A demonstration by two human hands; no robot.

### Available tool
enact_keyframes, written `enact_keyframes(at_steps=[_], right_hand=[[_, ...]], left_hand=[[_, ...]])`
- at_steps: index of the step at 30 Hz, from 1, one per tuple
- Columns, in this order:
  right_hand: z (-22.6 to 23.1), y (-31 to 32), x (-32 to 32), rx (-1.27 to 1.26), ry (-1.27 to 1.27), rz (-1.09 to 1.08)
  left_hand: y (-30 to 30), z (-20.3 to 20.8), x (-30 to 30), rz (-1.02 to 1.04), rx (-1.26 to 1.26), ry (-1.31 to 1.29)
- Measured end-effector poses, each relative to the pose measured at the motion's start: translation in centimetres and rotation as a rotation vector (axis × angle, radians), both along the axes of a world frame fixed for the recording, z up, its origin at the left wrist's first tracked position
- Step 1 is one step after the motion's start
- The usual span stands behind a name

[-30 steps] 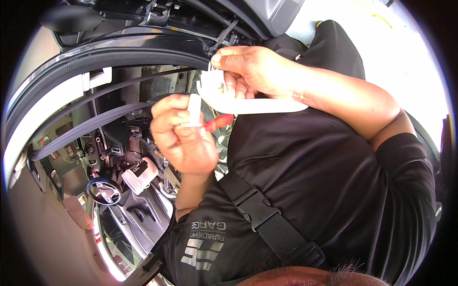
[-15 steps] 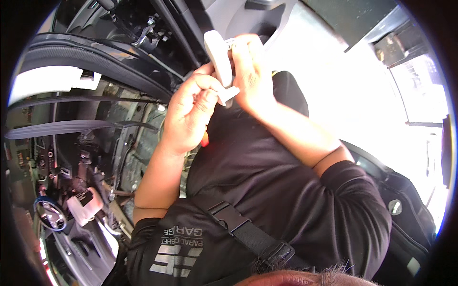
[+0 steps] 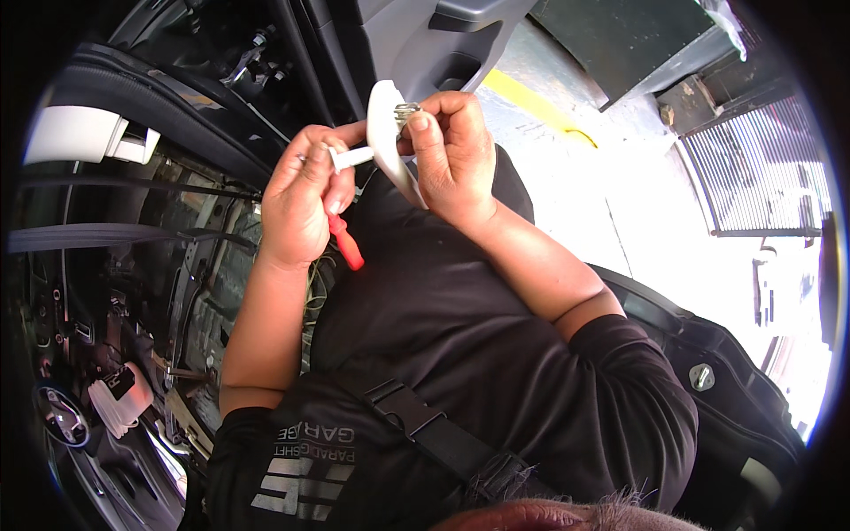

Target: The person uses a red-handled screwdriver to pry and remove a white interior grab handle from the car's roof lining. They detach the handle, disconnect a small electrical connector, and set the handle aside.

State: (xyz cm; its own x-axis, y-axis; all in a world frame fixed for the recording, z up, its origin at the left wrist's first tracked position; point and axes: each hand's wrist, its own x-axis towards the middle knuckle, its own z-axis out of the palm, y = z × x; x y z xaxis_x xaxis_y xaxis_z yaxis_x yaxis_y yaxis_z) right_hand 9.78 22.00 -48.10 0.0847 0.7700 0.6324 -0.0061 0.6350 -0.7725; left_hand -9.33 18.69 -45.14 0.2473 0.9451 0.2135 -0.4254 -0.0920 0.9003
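Observation:
A white curved plastic handle [image 3: 382, 133], like a car grab handle, stands nearly upright between my hands. My right hand [image 3: 462, 173] is closed round its right side, the thumb beside a coiled metal spring [image 3: 406, 111]. Between the fingertips of my left hand [image 3: 297, 208] is pinched a small white plastic pin [image 3: 354, 157] with a wider end. Its far tip meets or overlaps the handle's left face; contact is unclear. The same hand keeps a red-handled tool [image 3: 347, 245] in its curled lower fingers, grip end hanging down and its other end hidden.
At left lies a stripped car interior with bare metal floor [image 3: 208, 310], a black belt strap [image 3: 97, 236] and a steering wheel [image 3: 62, 414]. A grey door panel [image 3: 416, 53] stands ahead. Beyond it, a yellow line [image 3: 531, 102] crosses the bright floor; a dark cabinet [image 3: 620, 40] stands far right.
Both hands have shifted, my left hand leftward and away from my right. The handle has turned, exposing its curve and the spring. More of the pin and the red tool grip shows.

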Motion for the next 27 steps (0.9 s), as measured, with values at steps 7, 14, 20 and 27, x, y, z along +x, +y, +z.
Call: enact_keyframes(at_steps=[7,14,20,27], right_hand=[[0.3,0.2,0.5,0.028,-0.002,-0.025],[0.9,0.1,0.6,0.122,-0.048,-0.069],[0.5,0.2,1.5,0.124,-0.015,-0.098],[0.1,0.5,1.4,0.163,-0.01,-0.129]], left_hand=[[0.0,-0.5,-2.2,0.086,-0.155,-0.166],[-1.1,1.6,0.3,-0.135,-0.051,0.195],[-1.0,-0.7,0.5,-0.138,-0.038,0.094],[-0.2,-0.3,2.0,0.038,-0.084,0.153]])
